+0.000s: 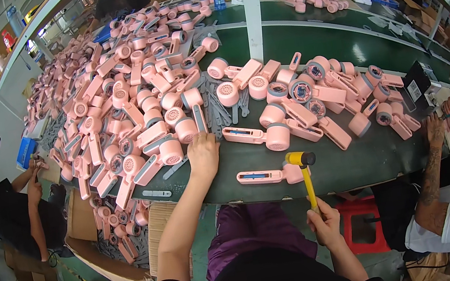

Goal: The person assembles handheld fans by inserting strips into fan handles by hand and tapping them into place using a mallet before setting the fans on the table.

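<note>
My right hand (324,222) is closed round the lower handle of a small yellow hammer (309,183) with a black striking face. The hammer's head overlaps the round end of a pink handheld-fan housing (260,176), which lies near the table's front edge with its handle slot open and blue inside. Whether they touch I cannot tell. At the front of the heap, my left hand (204,155) has its fingers bent at the lower end of another pink fan housing (192,98) with a grey handle strip. Its fingertips are partly hidden.
A large heap of pink housings (120,92) covers the left of the green table (215,192); more lie at right. Grey strips (211,101) lie between them. A white post (253,12) rises behind. A carton (92,252) stands below left, a red stool (364,224) below right. Co-workers sit around.
</note>
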The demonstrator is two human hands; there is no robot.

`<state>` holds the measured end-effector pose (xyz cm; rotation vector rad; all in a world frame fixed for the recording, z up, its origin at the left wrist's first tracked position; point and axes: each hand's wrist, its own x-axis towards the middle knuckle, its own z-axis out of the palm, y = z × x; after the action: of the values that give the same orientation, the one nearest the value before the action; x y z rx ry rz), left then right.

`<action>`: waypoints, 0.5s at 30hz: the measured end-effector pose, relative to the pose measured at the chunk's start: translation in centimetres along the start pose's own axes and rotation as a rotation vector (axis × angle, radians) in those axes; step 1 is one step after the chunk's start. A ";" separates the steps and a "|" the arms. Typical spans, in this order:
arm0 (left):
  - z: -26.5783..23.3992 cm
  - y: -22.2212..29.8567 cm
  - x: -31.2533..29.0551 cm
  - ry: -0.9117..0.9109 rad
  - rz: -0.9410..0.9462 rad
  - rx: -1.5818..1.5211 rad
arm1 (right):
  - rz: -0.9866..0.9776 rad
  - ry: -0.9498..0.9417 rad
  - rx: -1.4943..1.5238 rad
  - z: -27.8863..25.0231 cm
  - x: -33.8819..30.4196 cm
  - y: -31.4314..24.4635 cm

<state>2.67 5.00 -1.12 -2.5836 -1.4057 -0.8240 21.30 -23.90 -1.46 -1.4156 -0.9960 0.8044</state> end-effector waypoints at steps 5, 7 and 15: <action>-0.8 -0.8 -0.2 0.048 0.063 -0.086 | -0.034 0.000 -0.034 0.0 0.0 0.0; -1.7 -1.2 -0.9 0.120 0.096 -0.150 | -0.023 -0.016 -0.012 0.1 -0.1 0.0; -4.2 1.4 -2.5 -0.124 -0.291 -0.875 | 0.001 -0.025 -0.008 0.5 -0.9 0.1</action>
<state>0.97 0.93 1.43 -3.0832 -1.7790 -1.6590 20.48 -24.46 -1.70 -1.4165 -1.0188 0.8214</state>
